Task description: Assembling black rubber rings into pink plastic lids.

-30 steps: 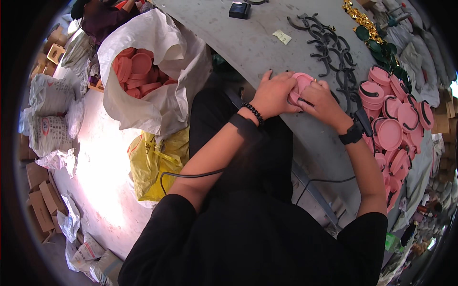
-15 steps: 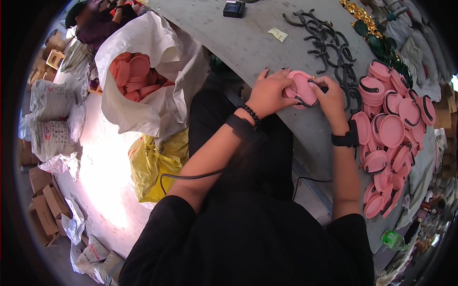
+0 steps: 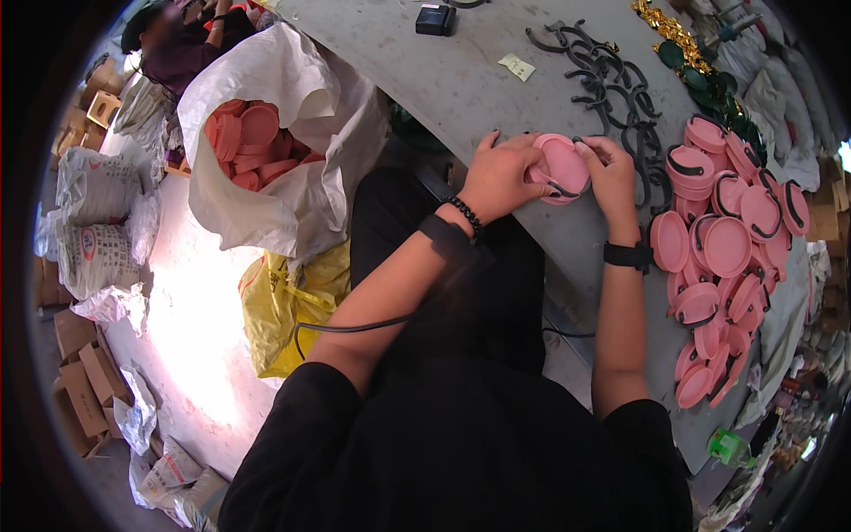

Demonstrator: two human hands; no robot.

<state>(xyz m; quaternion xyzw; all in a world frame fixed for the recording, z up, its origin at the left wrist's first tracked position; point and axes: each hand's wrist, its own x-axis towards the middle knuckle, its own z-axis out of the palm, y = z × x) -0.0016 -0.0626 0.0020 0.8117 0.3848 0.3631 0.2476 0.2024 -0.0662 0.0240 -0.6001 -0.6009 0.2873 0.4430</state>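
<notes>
My left hand [image 3: 510, 174] is closed on the left side of a round pink lid [image 3: 567, 160], its thumb at the near edge. A bit of black strap [image 3: 557, 189] shows beside that thumb. The fingers of my right hand [image 3: 612, 173] are pinched at the lid's far right rim, by a small dark spot; how much of the strap runs behind the lid is hidden. Just beyond my hands, loose curved black handles [image 3: 612, 66] lie in a tangled row on the grey table [image 3: 479, 80]. Right of my right wrist is a heap of pink lids [image 3: 727, 244], many with black handles.
A white woven sack [image 3: 324, 106] of reddish-pink lids [image 3: 257, 124] stands left of my legs, above a yellow bag [image 3: 292, 301]. On the table are a black box [image 3: 435, 19], a paper slip [image 3: 516, 66] and gold and green pieces [image 3: 700, 80]. Another person [image 3: 191, 49] sits at far left.
My right hand has shifted slightly left and its fingers now sit closer on the lid's rim. The black handle end seen by its fingers is mostly out of sight. My left hand stays in place.
</notes>
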